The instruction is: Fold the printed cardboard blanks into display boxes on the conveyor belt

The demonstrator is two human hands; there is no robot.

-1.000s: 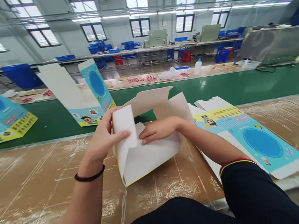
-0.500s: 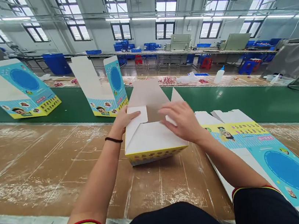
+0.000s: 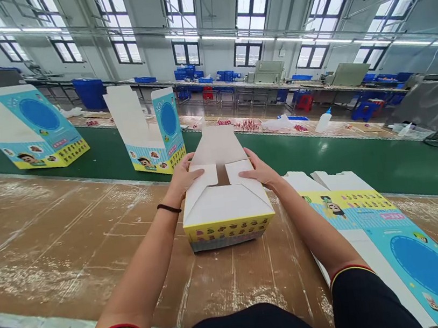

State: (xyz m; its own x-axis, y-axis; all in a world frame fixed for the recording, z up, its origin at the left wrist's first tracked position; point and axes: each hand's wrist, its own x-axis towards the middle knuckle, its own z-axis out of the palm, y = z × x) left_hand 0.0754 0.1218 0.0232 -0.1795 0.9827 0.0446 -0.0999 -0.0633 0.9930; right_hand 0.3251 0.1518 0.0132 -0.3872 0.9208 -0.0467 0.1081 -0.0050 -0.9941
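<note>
In front of me a printed cardboard box point(image 3: 227, 203) rests on the brown-covered table, its white inner flaps facing up. Two side flaps are folded inward with a narrow gap between them, and a long white flap stands up at the far end. My left hand point(image 3: 183, 178) grips the left side, thumb pressed on the left flap. On the opposite side, my right hand point(image 3: 261, 170) holds the box the same way, its thumb on the right flap. The fingers of both hands wrap down the outer walls, partly hidden.
Flat printed cartons point(image 3: 392, 237) lie stacked at my right. Two part-folded boxes stand on the green belt, one nearer point(image 3: 156, 151) and one at far left point(image 3: 41, 129). Beyond the belt are a white squeeze bottle point(image 3: 324, 120) and small red pieces point(image 3: 248, 124).
My right hand has moved from above the box onto its right side. The right flap, raised before, now lies folded inward. My left hand keeps its hold.
</note>
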